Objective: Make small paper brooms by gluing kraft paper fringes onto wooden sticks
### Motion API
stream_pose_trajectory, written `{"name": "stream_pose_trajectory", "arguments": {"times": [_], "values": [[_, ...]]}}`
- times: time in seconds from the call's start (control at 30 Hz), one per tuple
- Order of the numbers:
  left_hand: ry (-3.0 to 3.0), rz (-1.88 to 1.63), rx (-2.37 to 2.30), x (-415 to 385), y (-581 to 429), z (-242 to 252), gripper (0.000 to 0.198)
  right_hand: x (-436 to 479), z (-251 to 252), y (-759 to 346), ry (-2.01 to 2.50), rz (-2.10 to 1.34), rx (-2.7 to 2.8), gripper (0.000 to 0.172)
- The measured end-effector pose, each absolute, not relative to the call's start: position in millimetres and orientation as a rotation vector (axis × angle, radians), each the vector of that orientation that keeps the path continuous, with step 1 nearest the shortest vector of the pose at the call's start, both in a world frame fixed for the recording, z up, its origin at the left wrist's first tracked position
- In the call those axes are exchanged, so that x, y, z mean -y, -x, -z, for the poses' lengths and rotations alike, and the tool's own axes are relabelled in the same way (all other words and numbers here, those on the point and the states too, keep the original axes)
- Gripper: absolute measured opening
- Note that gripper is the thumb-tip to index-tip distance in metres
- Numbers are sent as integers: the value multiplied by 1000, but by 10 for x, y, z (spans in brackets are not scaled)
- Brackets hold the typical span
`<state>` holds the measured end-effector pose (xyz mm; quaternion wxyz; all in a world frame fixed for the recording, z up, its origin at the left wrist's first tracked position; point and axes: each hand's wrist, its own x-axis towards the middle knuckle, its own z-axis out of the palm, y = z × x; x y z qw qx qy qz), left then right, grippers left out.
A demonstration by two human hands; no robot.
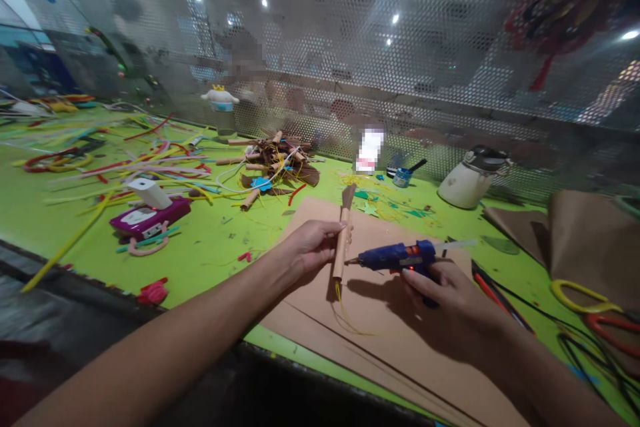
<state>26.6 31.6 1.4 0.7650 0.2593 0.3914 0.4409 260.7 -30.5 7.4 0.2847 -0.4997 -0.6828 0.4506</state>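
Note:
My left hand is closed around a rolled brown paper tube, pinched between thumb and fingers. Dark brown crumpled paper sticks out of the tube's far end, and thin yellow strings hang from its near end. My right hand grips a blue hot glue gun, with a clear glue stick out of its back. The nozzle points left, at or very near the tube's lower side; I cannot tell whether it touches. Beneath both hands lies a brown cardboard sheet.
On the green table lie a pile of similar paper tubes, pipe cleaners and a purple power strip. Rightward are a white kettle, yellow-handled scissors and black cable. A perforated metal panel stands behind.

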Motion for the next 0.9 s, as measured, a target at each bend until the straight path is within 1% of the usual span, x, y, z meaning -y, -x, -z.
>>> {"name": "stream_pose_trajectory", "arguments": {"times": [0.2,0.37,0.57,0.77,0.9], "values": [[-518,-969,-851,-329,-264,-18,7,323,-125,-2631,1314,-1166,1885,42],[-520,-954,-846,-323,-268,-30,8,336,-151,-2573,1356,-1244,1735,42],[-536,-947,-851,-319,-257,-41,6,392,-179,-2550,1281,-1278,1772,38],[-502,-958,-851,-324,-269,-39,11,311,-162,-2552,1294,-1232,1823,41],[-500,-955,-854,-320,-275,-52,13,294,-133,-2583,1278,-1259,1855,42]]}}
